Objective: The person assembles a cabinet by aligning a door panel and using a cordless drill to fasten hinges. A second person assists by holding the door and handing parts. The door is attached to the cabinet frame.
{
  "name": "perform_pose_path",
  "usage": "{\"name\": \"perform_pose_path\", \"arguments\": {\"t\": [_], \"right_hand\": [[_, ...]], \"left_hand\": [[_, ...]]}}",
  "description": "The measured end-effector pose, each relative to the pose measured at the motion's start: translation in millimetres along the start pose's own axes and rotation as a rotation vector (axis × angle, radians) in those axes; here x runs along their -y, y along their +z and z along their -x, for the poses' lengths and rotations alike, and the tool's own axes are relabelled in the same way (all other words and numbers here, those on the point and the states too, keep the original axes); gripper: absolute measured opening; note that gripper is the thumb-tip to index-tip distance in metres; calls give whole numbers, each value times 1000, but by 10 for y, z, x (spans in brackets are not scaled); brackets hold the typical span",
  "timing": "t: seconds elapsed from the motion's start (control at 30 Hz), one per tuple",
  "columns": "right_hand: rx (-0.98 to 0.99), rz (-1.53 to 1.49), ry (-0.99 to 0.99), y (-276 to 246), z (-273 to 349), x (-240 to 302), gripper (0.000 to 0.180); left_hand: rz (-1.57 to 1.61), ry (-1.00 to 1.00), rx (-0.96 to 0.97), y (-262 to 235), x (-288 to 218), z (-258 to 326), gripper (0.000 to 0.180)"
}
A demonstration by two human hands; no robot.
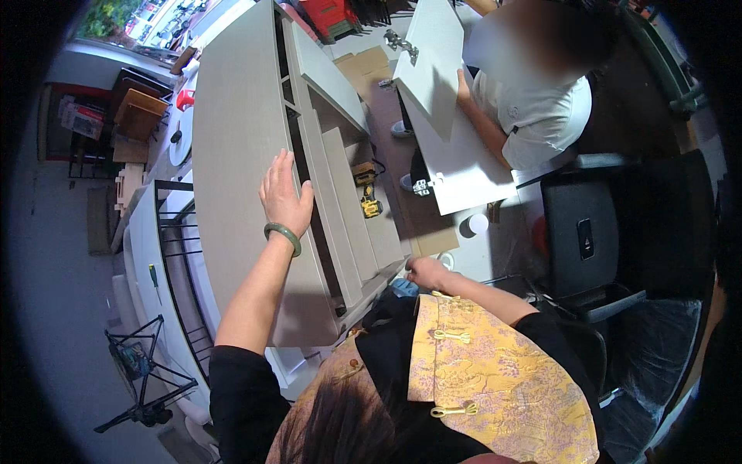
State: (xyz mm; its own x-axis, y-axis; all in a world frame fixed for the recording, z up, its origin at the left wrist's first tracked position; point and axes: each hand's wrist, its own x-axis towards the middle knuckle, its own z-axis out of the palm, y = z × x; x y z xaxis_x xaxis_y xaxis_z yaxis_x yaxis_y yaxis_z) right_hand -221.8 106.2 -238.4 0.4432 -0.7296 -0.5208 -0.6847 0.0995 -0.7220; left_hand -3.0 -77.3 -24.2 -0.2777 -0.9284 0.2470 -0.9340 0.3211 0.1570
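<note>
Pale grey wooden cabinet carcass [247,155] lies on its side across the floor, its open face with shelves and dividers turned toward the right. Left hand [284,197], a green bangle at the wrist, rests flat with fingers spread on the cabinet's upper side panel near the front edge, apparently steadying it. Right hand [427,271] sits low at the cabinet's near corner, curled; whether it holds anything cannot be told. A yellow-and-black power drill [368,193] lies on the floor beside the shelves. Across from it, another person in a white shirt [533,108] props up a grey door panel with hinges [433,58].
</note>
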Motion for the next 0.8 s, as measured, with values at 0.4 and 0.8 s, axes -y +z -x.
{"name": "perform_pose_path", "arguments": {"t": [0.4,0.8], "right_hand": [[-421,-159,-156,-1356,-1286,469,60],[-285,-148,-8,-2309,-2525,1200,82]], "left_hand": [[-153,-78,177,-18,-24,-55,89],[-93,101,174,-72,197,-318,86]]}}
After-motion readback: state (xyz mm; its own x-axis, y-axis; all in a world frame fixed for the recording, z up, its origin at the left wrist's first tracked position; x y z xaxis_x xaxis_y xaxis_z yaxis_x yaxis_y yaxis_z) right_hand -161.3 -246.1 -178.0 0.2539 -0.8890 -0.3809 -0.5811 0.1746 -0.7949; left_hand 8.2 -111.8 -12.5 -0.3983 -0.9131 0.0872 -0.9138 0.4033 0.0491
